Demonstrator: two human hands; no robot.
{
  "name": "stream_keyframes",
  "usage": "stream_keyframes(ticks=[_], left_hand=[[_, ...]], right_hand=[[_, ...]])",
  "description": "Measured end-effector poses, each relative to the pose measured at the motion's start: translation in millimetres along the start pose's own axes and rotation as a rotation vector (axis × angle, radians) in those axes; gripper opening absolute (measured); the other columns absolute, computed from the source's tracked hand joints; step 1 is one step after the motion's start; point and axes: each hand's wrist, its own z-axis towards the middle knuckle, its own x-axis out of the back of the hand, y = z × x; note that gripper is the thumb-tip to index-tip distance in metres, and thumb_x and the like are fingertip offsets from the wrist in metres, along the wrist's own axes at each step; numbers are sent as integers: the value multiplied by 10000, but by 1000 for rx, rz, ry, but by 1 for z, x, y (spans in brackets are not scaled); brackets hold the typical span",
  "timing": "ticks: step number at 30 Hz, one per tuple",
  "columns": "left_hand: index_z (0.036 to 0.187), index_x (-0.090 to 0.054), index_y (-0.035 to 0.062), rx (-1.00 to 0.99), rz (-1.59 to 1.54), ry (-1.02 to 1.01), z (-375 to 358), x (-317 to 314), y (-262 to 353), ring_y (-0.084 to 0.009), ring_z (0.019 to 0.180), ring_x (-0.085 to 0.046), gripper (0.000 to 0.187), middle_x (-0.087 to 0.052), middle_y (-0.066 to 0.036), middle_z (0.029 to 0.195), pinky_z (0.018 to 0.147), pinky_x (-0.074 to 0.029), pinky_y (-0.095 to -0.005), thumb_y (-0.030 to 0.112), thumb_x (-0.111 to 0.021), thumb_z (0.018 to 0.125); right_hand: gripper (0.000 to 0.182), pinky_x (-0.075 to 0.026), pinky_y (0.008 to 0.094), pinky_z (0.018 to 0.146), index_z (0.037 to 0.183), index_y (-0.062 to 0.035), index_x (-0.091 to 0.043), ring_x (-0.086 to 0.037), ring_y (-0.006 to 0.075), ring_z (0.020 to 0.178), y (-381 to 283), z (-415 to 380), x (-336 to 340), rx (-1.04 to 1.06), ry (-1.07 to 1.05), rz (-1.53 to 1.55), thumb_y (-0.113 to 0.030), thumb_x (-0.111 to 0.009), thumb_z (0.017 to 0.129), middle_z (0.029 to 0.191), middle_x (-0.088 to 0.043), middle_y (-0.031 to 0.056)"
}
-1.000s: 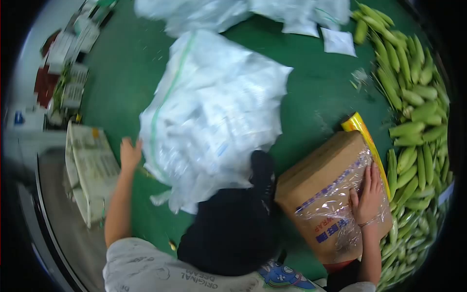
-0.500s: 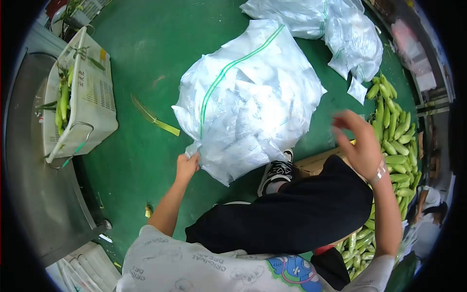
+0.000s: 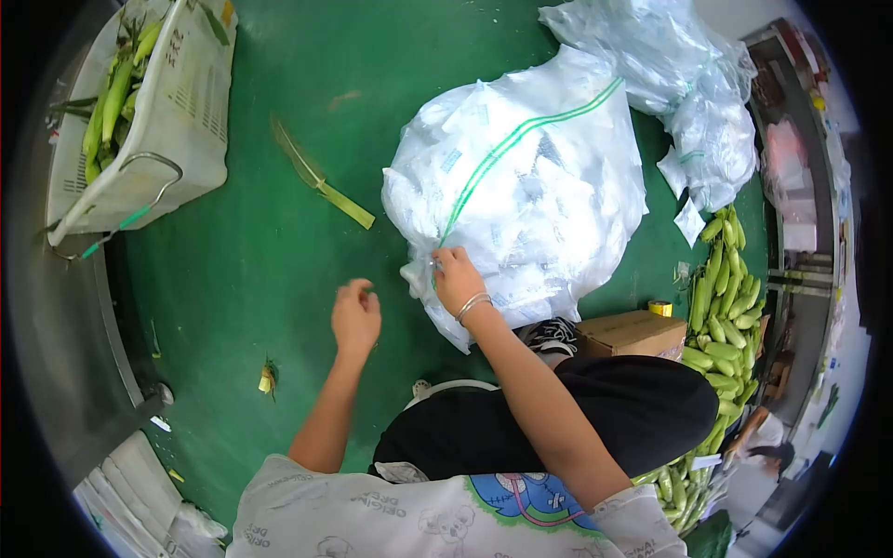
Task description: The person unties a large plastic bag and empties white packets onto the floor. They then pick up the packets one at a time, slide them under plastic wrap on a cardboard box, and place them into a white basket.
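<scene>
A large clear plastic bag (image 3: 530, 186) with a green stripe lies on the floor in front of me, filled with flat whitish packs. My right hand (image 3: 458, 281), with bracelets at the wrist, is closed on the bag's gathered near-left edge. To the left of it, my left hand (image 3: 356, 319) is in the air, off the bag, its fingers loosely bent and apart with nothing in them. A black-and-white shoe (image 3: 551, 337) shows at the bag's near side.
Behind the bag lie more filled plastic bags (image 3: 670, 65). A pile of green corn ears (image 3: 730, 316) is on the right, beside a cardboard box (image 3: 633, 333) and a tape roll (image 3: 659, 308). At left stands a white crate (image 3: 191, 102) of corn. A husk strip (image 3: 344, 205) lies on the green floor.
My left hand has let go of the bag's corner and drawn slightly down. My right hand has come across from the right and taken hold of that edge. The view has shifted.
</scene>
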Motion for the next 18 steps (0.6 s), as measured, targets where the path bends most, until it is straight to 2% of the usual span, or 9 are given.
stream_keyframes(ticks=[1, 2, 4, 6, 7, 9, 10, 13, 18], left_hand=[[899, -619, 18, -35, 50, 135, 10, 18, 17, -298, 707, -615, 93, -618, -137, 831, 641, -493, -380, 78, -603, 830], [899, -619, 18, -21, 48, 132, 20, 24, 29, -298, 707, -615, 93, -618, -137, 831, 641, -493, -380, 78, -603, 830], [915, -618, 10, -266, -267, 63, 45, 21, 54, -290, 740, -630, 96, -625, -142, 847, 664, -507, -348, 29, -591, 824], [917, -627, -4, -220, -374, -207, 66, -5, 55, -222, 747, -640, 114, -647, -117, 837, 675, -502, -300, 48, -631, 815], [917, -627, -4, -221, -377, -204, 72, -14, 53, -222, 747, -640, 114, -647, -117, 837, 675, -502, -300, 48, -631, 815], [873, -632, -2, -310, 61, -599, 81, -29, 52, -200, 736, -644, 143, -657, -115, 799, 651, -496, -309, 110, -674, 794], [873, -632, -2, -317, 63, -604, 83, -32, 50, -200, 736, -644, 143, -657, -115, 799, 651, -496, -309, 110, -674, 794], [823, -635, 0, -210, -20, -683, 88, -20, 50, -191, 683, -636, 162, -666, -116, 761, 620, -486, -321, 138, -697, 765], [858, -665, 0, -185, -274, -740, 58, 3, 56, -112, 612, -573, 99, -657, -81, 706, 583, -462, -285, 75, -654, 794]], right_hand=[[211, -492, 420, 786, 1024, -31, -551, -592, 363, 894, 1, 3, -2, 4, -15, -8, -36, -576, 815, 941, -577, 175], [184, -496, 436, 754, 1000, -35, -536, -601, 375, 860, 2, 4, -4, -22, -1, -50, -68, -585, 825, 910, -592, 185], [169, -499, 453, 722, 975, -38, -520, -610, 387, 827, 2, 2, -7, -50, 9, -93, -101, -594, 836, 880, -607, 194], [182, -492, 496, 659, 943, -40, -486, -620, 417, 752, -1, -1, -4, -195, -170, -243, -159, -594, 856, 816, -629, 229], [182, -492, 496, 659, 943, -40, -486, -620, 417, 752, -5, -1, 0, -192, -170, -246, -159, -594, 856, 816, -629, 229], [204, -492, 537, 659, 968, -21, -449, -622, 447, 705, -9, -2, 7, -158, -214, -243, -190, -536, 892, 779, -639, 255], [204, -492, 537, 659, 968, -21, -449, -622, 447, 705, -11, -5, 6, -164, -208, -240, -190, -536, 892, 779, -639, 255], [189, -481, 519, 651, 929, -20, -491, -608, 464, 742, -26, -15, 3, -253, -85, -46, -181, -569, 869, 782, -626, 274], [243, -480, 424, 693, 864, 40, -556, -625, 364, 747, -53, -47, 21, -484, 166, 316, -202, -576, 853, 767, -623, 253]])
